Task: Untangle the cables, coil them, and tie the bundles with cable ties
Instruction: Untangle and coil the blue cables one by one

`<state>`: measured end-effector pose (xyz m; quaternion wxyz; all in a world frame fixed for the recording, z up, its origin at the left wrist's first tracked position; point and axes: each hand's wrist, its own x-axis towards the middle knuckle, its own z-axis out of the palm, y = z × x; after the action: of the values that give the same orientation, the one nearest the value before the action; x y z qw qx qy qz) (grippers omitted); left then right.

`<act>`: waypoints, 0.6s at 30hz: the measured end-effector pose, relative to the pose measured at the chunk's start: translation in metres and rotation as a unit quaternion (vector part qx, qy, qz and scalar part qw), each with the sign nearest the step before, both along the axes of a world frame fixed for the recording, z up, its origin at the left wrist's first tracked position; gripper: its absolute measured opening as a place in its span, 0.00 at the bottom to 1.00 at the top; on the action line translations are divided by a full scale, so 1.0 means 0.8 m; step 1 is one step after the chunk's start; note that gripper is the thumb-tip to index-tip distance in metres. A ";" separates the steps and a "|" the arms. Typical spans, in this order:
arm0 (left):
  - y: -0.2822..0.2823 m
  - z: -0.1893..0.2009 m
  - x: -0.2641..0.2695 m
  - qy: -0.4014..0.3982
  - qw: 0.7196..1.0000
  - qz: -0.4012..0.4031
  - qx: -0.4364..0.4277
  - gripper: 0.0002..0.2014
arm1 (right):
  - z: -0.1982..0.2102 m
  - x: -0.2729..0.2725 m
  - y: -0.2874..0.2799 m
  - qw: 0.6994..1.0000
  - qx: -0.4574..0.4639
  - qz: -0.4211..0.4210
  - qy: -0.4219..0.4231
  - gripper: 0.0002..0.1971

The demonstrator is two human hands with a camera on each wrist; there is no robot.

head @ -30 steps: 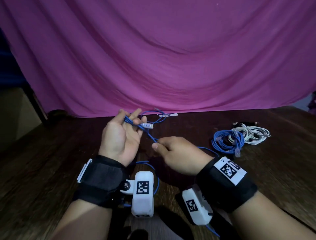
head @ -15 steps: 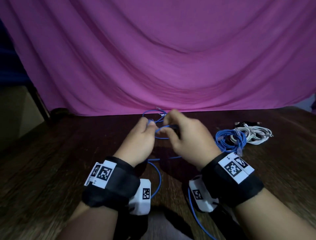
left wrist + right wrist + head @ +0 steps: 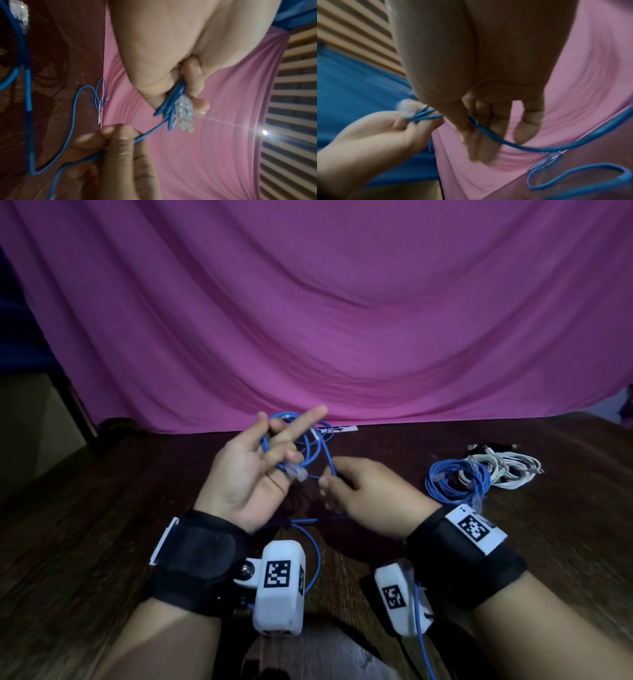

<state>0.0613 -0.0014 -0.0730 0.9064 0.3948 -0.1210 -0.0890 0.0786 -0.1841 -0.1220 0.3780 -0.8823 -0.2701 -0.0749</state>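
— Which step is this?
— Coiling. Head view: my left hand (image 3: 245,477) grips blue cable (image 3: 310,451) loops over the table (image 3: 102,525); right hand (image 3: 363,494) pinches the run.
— And the wrist views?
— Left: plug (image 3: 184,113) at my fingertips. Right: slack (image 3: 573,174) trails ahead.
— Next?
— Probably another loop. There's room on the left; bundles (image 3: 479,474) crowd the right.

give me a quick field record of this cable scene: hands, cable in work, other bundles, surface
left hand: palm up, loops of the blue cable held between its fingers, clear plug at the fingertips
right hand: pinches the same cable's free run beside the loops
cable tail: trails over the wooden table toward the person
blue coil: lies on the table to the right
white coil: beside the blue coil, touching it
backdrop: pink cloth
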 end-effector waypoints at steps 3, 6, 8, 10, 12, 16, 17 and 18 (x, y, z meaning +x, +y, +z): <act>0.011 0.003 0.008 -0.008 0.996 0.051 -0.077 0.18 | -0.012 -0.005 0.005 0.994 -0.109 -0.009 0.026 0.10; 0.018 0.001 0.022 0.015 0.978 0.177 -0.110 0.12 | -0.013 -0.012 0.009 0.985 -0.168 -0.002 0.036 0.12; 0.020 -0.001 0.029 0.021 0.957 0.276 -0.087 0.10 | -0.004 -0.020 0.015 0.980 -0.197 0.020 0.027 0.09; 0.022 -0.008 0.036 -0.003 0.927 0.374 0.034 0.09 | 0.008 -0.031 0.019 0.980 -0.191 0.058 0.010 0.06; 0.023 -0.021 0.041 -0.038 0.872 0.441 0.209 0.08 | 0.023 -0.042 0.022 0.984 -0.151 0.091 -0.017 0.05; 0.029 -0.040 0.047 -0.104 0.787 0.452 0.407 0.08 | 0.046 -0.050 0.018 0.993 -0.030 0.090 -0.070 0.08; 0.028 -0.042 0.046 -0.116 0.773 0.434 0.447 0.08 | 0.049 -0.049 0.015 0.994 -0.007 0.079 -0.081 0.08; 0.025 -0.042 0.043 -0.122 0.764 0.406 0.486 0.09 | 0.051 -0.046 0.012 0.994 0.015 0.066 -0.091 0.08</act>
<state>0.0958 0.0184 -0.1070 0.5219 0.8023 0.0006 0.2898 0.0414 -0.1747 -0.0813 0.3689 -0.8464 -0.3601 -0.1336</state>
